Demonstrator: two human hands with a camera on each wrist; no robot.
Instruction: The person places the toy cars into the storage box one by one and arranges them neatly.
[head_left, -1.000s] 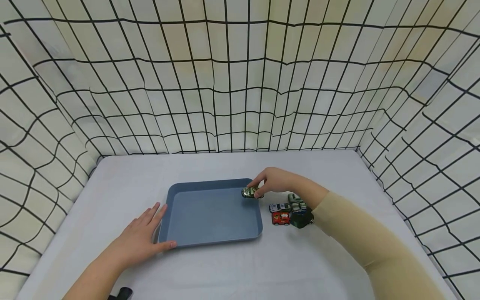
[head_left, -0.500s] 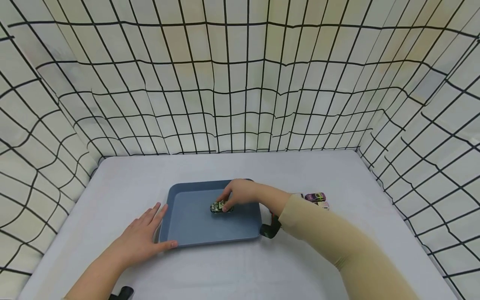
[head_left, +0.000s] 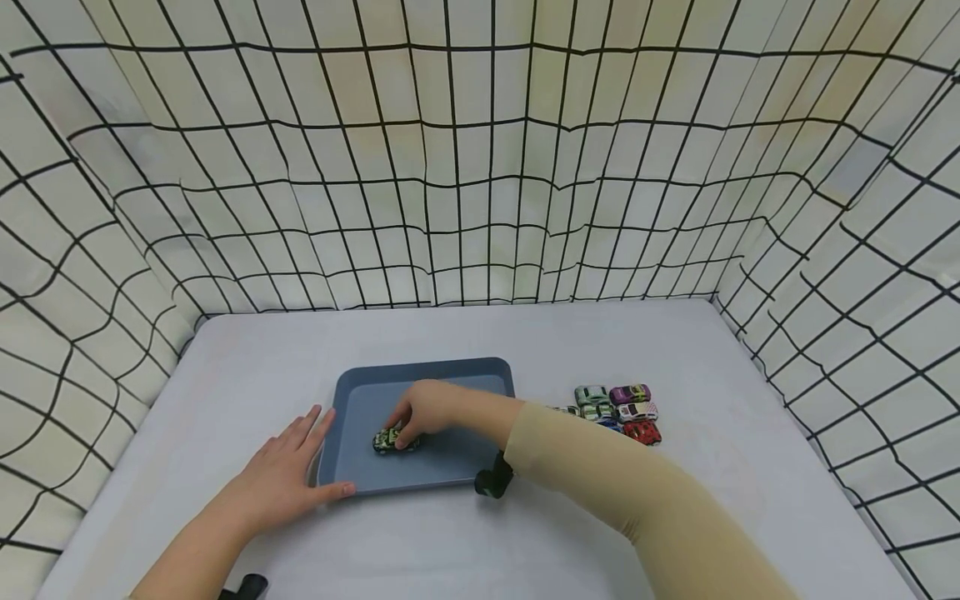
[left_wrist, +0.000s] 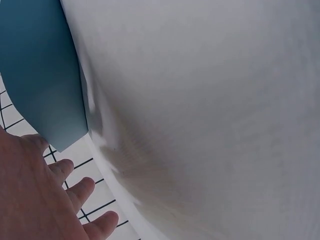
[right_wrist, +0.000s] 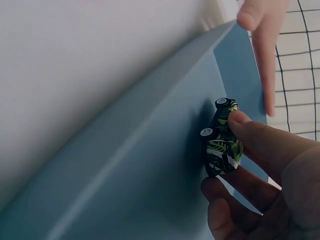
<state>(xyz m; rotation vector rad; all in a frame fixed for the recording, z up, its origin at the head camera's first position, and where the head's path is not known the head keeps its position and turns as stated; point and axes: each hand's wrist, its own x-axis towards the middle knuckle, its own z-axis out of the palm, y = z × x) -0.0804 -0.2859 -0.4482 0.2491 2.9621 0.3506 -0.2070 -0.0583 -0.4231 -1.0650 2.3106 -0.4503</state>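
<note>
A toy car [head_left: 385, 441] with a black, green and yellow pattern is pinched between the thumb and fingers of my right hand [head_left: 429, 407]. It is in the left front part of the blue-grey tray [head_left: 450, 467]. In the right wrist view the toy car's patterned body [right_wrist: 222, 152] and pale-hubbed wheels show close to the tray floor; whether they touch it I cannot tell. My left hand [head_left: 277, 475] lies with spread fingers at the tray's left side, its thumb at the front left corner. The left wrist view has the left-hand fingers [left_wrist: 80, 192] beside the tray wall [left_wrist: 45, 75].
Several toy cars stand grouped right of the tray, among them a purple one [head_left: 630, 393], a white one [head_left: 637, 411] and a red one [head_left: 642, 432]. My right sleeve [head_left: 600, 479] hides part of the group. Black grid lines cross the pale walls around the white table [head_left: 420, 542].
My right hand has carried the patterned toy car from the tray's right rim leftward and nearer to me, into the left front area. The left hand has stayed in place.
</note>
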